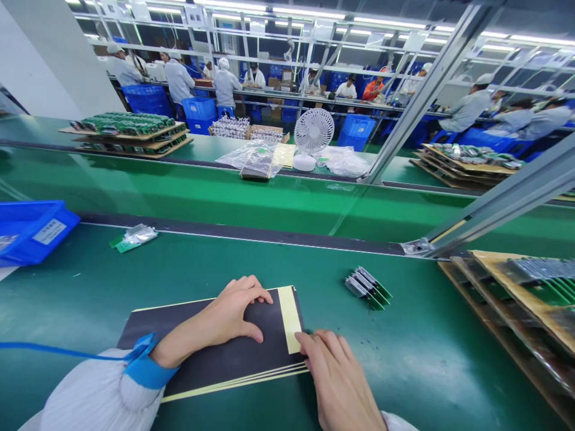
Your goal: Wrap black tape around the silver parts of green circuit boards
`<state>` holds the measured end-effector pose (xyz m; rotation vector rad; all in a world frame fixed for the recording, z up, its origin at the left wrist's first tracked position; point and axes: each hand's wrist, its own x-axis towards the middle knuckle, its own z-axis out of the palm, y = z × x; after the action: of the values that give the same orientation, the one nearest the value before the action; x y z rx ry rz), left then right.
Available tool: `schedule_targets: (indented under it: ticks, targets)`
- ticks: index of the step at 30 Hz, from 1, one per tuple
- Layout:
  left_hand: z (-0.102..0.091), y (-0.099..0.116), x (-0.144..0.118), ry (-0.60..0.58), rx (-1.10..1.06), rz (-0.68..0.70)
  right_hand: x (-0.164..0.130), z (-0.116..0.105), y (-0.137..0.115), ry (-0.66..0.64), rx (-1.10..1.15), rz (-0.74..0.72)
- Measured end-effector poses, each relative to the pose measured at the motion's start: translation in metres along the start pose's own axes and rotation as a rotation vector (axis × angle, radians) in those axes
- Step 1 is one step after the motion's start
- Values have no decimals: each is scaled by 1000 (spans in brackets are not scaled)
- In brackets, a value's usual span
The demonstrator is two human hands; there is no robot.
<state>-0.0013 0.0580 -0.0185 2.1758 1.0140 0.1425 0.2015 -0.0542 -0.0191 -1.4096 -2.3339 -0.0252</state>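
Note:
A stack of thin black sheets (265, 359) with pale yellow edges lies at a slant on the green bench before me. Near the right end of the top sheet runs a pale yellow strip (288, 320). My left hand (229, 314) rests on the black surface, thumb and fingers spread apart. At the stack's right edge, my right hand (336, 374) has its fingers curled, with thumb and forefinger closed on the top sheet's edge beside the yellow strip. The exact hold of those fingertips is partly hidden. A blue wrist strap (150, 366) with a cord circles my left wrist.
Small green boards with metal parts (367, 288) lie beyond my right hand. Stacked board trays (494, 281) stand at right, a blue bin (42, 230) at left, a silvery packet (135, 237) near it. Behind the low partition are a white fan (314, 131) and several people working.

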Motion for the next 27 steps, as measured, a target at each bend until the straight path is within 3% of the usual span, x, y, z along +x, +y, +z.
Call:
schedule_targets:
  ticks: [5, 27]
  targets:
    - [0, 1, 0, 5, -6, 1, 2, 0, -1, -72, 2, 50]
    - [-1, 2, 0, 17, -11, 18, 1, -2, 0, -94, 48, 108]
